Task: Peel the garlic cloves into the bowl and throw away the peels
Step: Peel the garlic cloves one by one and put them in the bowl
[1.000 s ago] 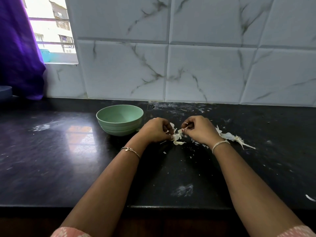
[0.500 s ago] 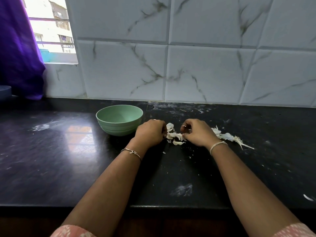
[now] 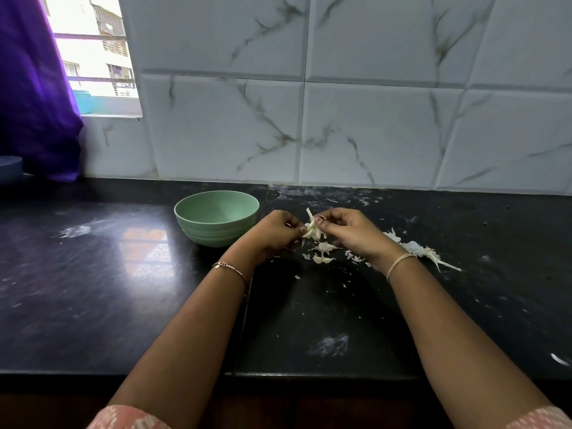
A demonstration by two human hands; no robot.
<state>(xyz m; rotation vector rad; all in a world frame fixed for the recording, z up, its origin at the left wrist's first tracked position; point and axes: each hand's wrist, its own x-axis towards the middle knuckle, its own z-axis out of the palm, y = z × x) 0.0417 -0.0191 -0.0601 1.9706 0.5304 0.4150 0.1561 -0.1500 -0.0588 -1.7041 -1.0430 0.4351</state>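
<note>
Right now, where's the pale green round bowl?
Head view: the pale green bowl sits on the black countertop, just left of the left hand.

Black stone counter (image 3: pixel 93 289) with green bowl (image 3: pixel 216 222) and scattered garlic peels (image 3: pixel 414 247).

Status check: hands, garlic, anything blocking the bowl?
Left hand and right hand both pinching one garlic clove. Green bowl just left, path clear. Loose peels scattered on counter.
</note>
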